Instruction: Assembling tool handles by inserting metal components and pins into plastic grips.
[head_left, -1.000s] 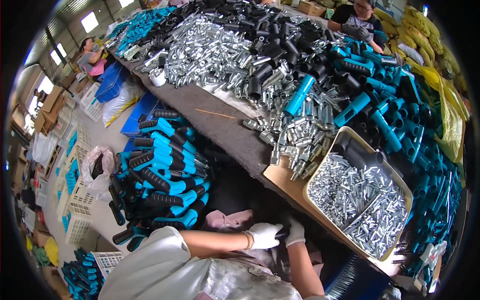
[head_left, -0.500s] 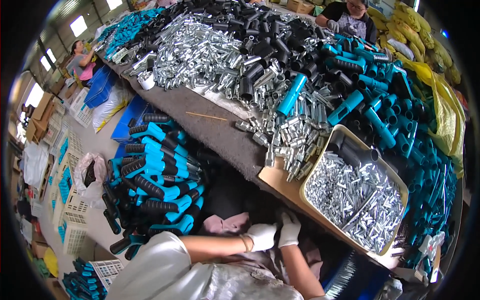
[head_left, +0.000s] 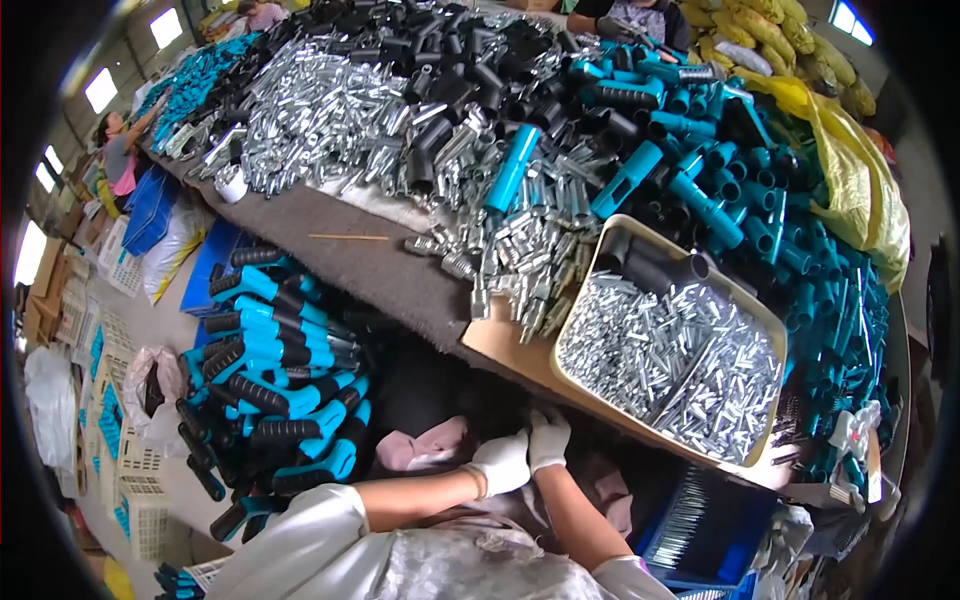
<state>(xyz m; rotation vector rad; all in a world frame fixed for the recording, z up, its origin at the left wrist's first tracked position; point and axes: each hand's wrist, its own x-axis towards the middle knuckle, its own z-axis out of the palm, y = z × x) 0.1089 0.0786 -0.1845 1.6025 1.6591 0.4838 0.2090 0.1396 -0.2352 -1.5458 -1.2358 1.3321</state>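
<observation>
My left hand (head_left: 503, 462), in a white glove with a band at the wrist, is closed in front of my lap, close beside my right hand. My right hand (head_left: 549, 440), also gloved in white, bends its fingers forward into the shadow below the table edge. Whatever the two hands grip is hidden in that dark area. To the left of my hands lies a pink cloth (head_left: 425, 445). A heap of turquoise-and-black tool handles (head_left: 285, 370) rises farther left. Ahead on the table, a cream tray (head_left: 572, 385) holds small metal pins and black tubes.
Piled on the table (head_left: 350, 250) are metal fittings (head_left: 320, 120), black tubes (head_left: 490, 80) and turquoise tubes (head_left: 720, 205). A thin stick (head_left: 348, 237) lies near its edge. A blue bin (head_left: 700, 520) with metal rods stands at lower right. Other people work at the far sides.
The view has turned, so the table and heaps sit farther left in the picture. Both hands stay close together below the table edge, with little visible movement.
</observation>
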